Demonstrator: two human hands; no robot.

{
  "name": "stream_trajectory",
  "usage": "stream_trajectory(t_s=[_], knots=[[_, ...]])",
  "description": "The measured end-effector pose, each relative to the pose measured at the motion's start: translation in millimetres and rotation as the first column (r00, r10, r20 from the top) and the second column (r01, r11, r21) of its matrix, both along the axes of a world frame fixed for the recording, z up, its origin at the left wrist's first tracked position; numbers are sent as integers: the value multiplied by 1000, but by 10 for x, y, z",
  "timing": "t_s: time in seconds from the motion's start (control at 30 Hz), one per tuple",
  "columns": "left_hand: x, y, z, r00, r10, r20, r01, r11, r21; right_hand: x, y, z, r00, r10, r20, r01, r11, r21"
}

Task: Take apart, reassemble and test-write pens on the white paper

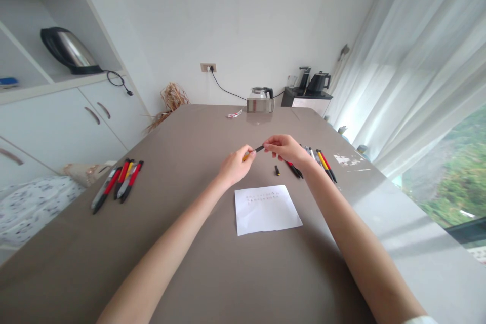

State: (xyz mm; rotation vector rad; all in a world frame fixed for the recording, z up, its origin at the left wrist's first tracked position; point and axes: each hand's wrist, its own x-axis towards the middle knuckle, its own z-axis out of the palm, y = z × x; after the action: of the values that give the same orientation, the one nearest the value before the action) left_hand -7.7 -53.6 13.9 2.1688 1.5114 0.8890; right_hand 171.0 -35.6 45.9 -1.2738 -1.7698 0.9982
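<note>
Above the middle of the brown table (190,263), both my hands hold one pen (253,151) with a yellow body and a black end. My left hand (235,166) is closed around the yellow part. My right hand (286,149) pinches the black end. A small black pen piece (277,170) lies on the table just below my right hand. Nearer to me lies a white sheet of paper (266,209) with a few faint lines of writing near its top edge.
Several red, yellow and grey pens (117,182) lie in a group at the table's left. More pens (321,161) lie beyond my right wrist. A metal box (260,105) and a glass pot (261,92) stand at the far edge. Curtains (417,61) hang at the right.
</note>
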Motion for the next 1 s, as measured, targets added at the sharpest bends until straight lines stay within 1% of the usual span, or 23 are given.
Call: stream_trajectory(t_s=[0.13,0.3,0.43,0.53,0.6,0.67,0.73,0.8,0.9,1.0], knots=[[1,2,-12,1000,-24,-5,24,1000,-8,-13,7,-35,996,-39,84,37,999,21],[10,-17,-12,1000,-30,-8,30,999,15,-46,12,-74,976,-107,191,90,991,98],[13,-31,0,998,-45,-34,46,998,36,-55,10,-70,969,-123,215,99,988,120],[10,-25,2,999,-24,-44,25,999,32,-41,5,-51,983,-79,167,68,995,68],[5,-15,-2,999,-2,-48,3,1000,25,-25,-1,-34,995,-8,102,5,1000,26],[-1,-4,-7,999,18,-50,-17,1000,22,-11,-7,-21,997,64,46,-65,998,12],[-4,5,-12,999,20,-50,-19,999,30,-5,-10,-15,995,97,31,-98,995,19],[-4,9,-12,999,5,-53,-4,1000,27,-11,-12,-16,995,82,61,-84,996,26],[5,4,-10,998,-29,-57,29,1000,-5,-34,-17,-25,992,18,123,-22,999,29],[15,-12,-11,998,-46,-45,46,999,-10,-53,-23,-33,985,-49,167,42,998,41]])
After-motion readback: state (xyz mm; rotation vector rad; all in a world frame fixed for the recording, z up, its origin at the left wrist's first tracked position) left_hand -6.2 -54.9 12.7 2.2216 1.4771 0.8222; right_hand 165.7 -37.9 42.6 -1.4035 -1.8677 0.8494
